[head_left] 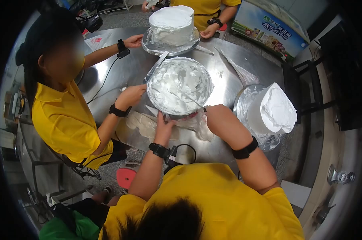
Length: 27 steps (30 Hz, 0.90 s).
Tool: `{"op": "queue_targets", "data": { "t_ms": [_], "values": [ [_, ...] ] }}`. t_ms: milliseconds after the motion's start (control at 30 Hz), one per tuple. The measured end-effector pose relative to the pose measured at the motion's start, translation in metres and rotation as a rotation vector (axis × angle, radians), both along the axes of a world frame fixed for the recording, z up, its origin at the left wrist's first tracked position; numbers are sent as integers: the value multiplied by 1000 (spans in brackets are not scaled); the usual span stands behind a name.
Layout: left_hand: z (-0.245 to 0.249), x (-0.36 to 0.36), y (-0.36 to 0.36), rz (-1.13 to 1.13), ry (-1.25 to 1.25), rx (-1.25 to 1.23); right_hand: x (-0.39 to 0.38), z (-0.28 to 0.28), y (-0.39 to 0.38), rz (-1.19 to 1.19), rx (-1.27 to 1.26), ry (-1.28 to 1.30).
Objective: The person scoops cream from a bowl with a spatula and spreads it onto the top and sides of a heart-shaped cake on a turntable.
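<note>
A round bowl (149,89) smeared inside with white cream (180,82) stands on the metal table in front of me. My left hand (163,130) grips its near rim at the lower left. My right hand (225,125) is closed around the handle of a thin spatula (191,101), whose blade reaches over the cream in the bowl. Crumpled clear plastic (201,127) lies by the bowl's near side, between my hands. To the right, a white cream-covered heart-shaped cake (275,108) sits on a turntable (242,102).
At left, a co-worker in yellow holds a spatula (156,68) beside the bowl; their other hand (133,41) touches a turntable (149,47) bearing a white cake (172,26). Another person in yellow stands behind it. A piping bag (239,69) lies on the table (219,86).
</note>
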<state>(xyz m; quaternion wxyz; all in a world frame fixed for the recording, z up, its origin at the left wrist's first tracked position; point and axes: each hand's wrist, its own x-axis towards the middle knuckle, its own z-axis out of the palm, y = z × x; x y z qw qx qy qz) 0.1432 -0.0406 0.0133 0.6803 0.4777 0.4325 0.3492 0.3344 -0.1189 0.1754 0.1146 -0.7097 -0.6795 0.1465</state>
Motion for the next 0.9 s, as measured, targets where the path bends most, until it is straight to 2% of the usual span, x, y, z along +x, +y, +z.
{"op": "queue_targets", "data": {
  "t_ms": [33,100,133,167,233,367,433,467,500,533,567,667,700,767,800,867,900],
  "values": [
    [4,4,1,-28,60,112,2,3,12,1,-1,-4],
    [8,8,-3,-55,-22,30,3,13,33,128,-162,-118],
    [6,9,-5,-64,-27,57,-2,46,44,21,-424,99],
    [3,10,-4,-73,-32,86,-2,47,51,19,-425,97],
    [-11,11,-2,-70,-10,85,-2,49,63,-135,-711,87],
    [-9,13,-7,-38,-8,27,17,32,61,-77,-773,229],
    [-7,15,-7,-52,-19,17,21,30,56,-72,-799,439],
    [-6,15,-8,-61,-26,9,23,28,51,-81,-800,443],
    [-2,16,-9,-71,-26,7,23,27,47,-133,-777,574],
    [3,18,-9,-57,-92,-3,25,25,42,-185,-746,703],
    [5,19,-9,-43,-157,-15,26,21,36,-193,-741,707],
    [3,17,-8,-59,-175,-30,26,5,10,-454,-649,1184],
    [7,17,-10,-67,-175,-28,25,3,-2,-460,-643,1186],
    [17,18,-14,-49,-134,-45,20,0,-30,-541,-479,1584],
    [11,18,-15,-65,-136,-44,17,7,-45,-527,-420,1643],
    [-5,19,-20,17,46,-30,15,21,-78,-526,-318,1684],
    [-1,22,-25,-16,35,-31,16,29,-96,-514,-228,1714]
  ]
}}
